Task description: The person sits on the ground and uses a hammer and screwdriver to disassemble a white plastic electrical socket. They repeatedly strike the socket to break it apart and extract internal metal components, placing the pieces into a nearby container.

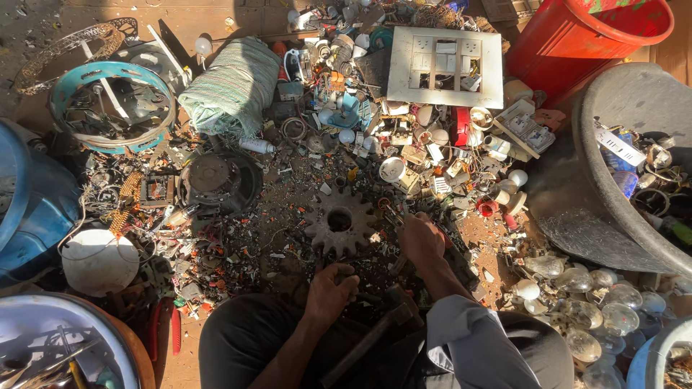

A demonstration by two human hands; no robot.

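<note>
A rusty toothed gear wheel (339, 220) lies flat on the littered floor in front of me. My right hand (422, 240) is closed around a pair of pliers (393, 215) whose jaws point at the gear's right edge. My left hand (330, 292) is curled around a small dark metal part just below the gear. A hammer (389, 311) with a long handle lies between my forearms. My knees and grey sleeve fill the bottom of the view.
Scrap covers the floor: a white switch plate (445, 66), a folded green cloth (232, 86), a round motor housing (216, 181), a teal ring (112, 104). A red bucket (577, 36) and grey tub (598, 173) stand right; glass bulbs (584, 302) lie lower right; a blue drum (29, 202) left.
</note>
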